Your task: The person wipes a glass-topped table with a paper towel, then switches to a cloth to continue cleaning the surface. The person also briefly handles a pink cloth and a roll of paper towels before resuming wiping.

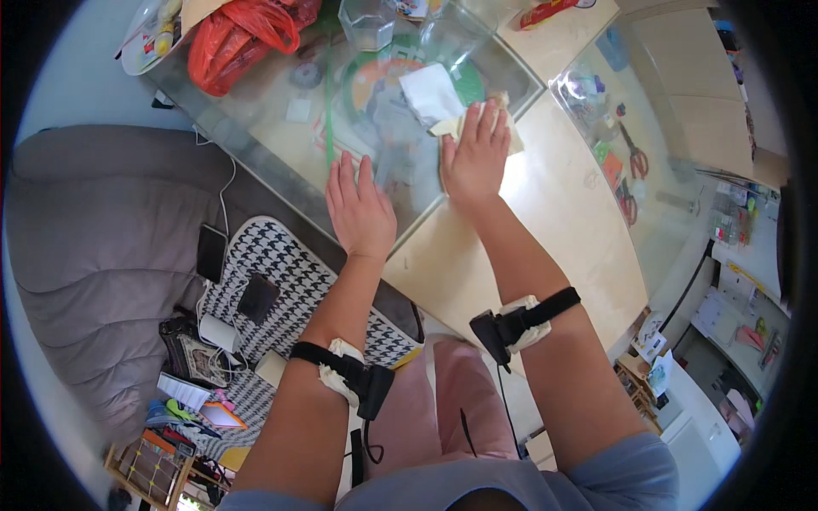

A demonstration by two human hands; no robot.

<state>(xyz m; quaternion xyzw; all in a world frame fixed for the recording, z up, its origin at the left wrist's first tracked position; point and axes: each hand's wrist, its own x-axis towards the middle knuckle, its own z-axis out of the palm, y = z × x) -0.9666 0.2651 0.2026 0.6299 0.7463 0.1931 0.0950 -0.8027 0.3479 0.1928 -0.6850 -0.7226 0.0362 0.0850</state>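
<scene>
My left hand [361, 214] rests palm down near the front edge of the glass-topped table [268, 150], fingers slightly apart and holding nothing. A pale yellow cloth [515, 137] lies bunched beneath my right hand [476, 156], which holds it flat at the seam between the glass and the light wooden top [562, 191]. Part of the cloth is hidden under the palm. Just beyond that hand, a white folded cloth or tissue [433, 94] touches the yellow one. Round and printed shapes show through the glass.
A red plastic bag [246, 45] and a clear glass container [367, 25] stand at the far side. Scissors [638, 160] show at the right by an open cardboard box [690, 96]. Phones [212, 252] and cables lie on the grey sofa [108, 255] at left.
</scene>
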